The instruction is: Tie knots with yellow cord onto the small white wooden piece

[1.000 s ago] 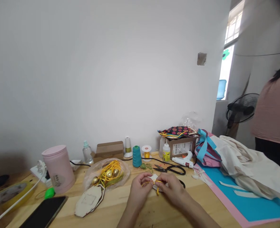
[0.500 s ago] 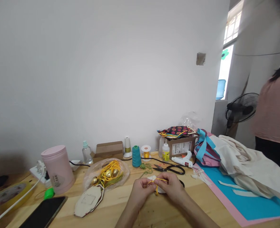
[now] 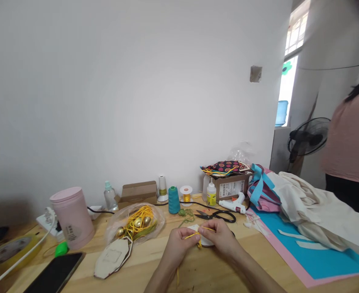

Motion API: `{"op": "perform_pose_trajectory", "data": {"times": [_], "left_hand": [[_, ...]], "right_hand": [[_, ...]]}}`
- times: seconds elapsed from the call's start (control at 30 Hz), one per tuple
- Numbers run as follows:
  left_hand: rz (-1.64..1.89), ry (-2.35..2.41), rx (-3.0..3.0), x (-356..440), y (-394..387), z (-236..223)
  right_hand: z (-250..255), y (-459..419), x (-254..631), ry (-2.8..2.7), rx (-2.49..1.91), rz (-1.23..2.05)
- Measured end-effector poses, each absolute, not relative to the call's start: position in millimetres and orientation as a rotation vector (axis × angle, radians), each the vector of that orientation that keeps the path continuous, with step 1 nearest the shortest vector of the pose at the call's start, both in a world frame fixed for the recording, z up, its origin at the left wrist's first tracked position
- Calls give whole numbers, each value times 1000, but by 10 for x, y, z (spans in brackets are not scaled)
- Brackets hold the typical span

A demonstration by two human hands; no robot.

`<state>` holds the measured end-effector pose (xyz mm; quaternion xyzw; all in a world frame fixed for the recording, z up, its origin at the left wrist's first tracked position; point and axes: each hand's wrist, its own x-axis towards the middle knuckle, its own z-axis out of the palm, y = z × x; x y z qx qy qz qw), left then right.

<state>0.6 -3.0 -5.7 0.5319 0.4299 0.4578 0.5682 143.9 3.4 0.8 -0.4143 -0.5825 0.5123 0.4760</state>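
A thin yellow cord (image 3: 192, 235) runs between my two hands, low in the middle of the view. My left hand (image 3: 181, 241) pinches it between thumb and fingers, and a loose end hangs below that hand. My right hand (image 3: 217, 236) grips the cord close by, its fingertips almost meeting the left ones. A small yellow bunch dangles just under the fingertips. Behind my hands lies a pale flat piece (image 3: 208, 243), partly covered by them. Black-handled scissors (image 3: 217, 215) rest just beyond my right hand.
At left stand a pink tumbler (image 3: 72, 217) and a phone (image 3: 55, 273). A plastic bag (image 3: 112, 224) holds yellow cord and gold bells. Behind are a teal thread cone (image 3: 173, 200), glue bottle (image 3: 211, 194) and glue gun (image 3: 233, 204). Cream fabric (image 3: 313, 215) lies right; a person stands beyond.
My fingertips have drawn slightly closer together on the yellow cord, and a short end now pokes out across the left fingers. The whole view has shifted a little.
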Motion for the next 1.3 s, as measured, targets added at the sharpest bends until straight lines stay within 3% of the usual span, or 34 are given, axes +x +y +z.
{"op": "perform_pose_trajectory", "data": {"times": [0.53,1.03,1.3], "left_hand": [[1092,1071,1283,8,-44,-39],[1113,822,1185,23,-97,29],[1094,804,1247,25,-101,9]], "right_hand": [[105,38,1515,-1306,-1003,975],[90,44,1487,-969,-812,1441],[114,21,1518,-934,-738,1517]]}}
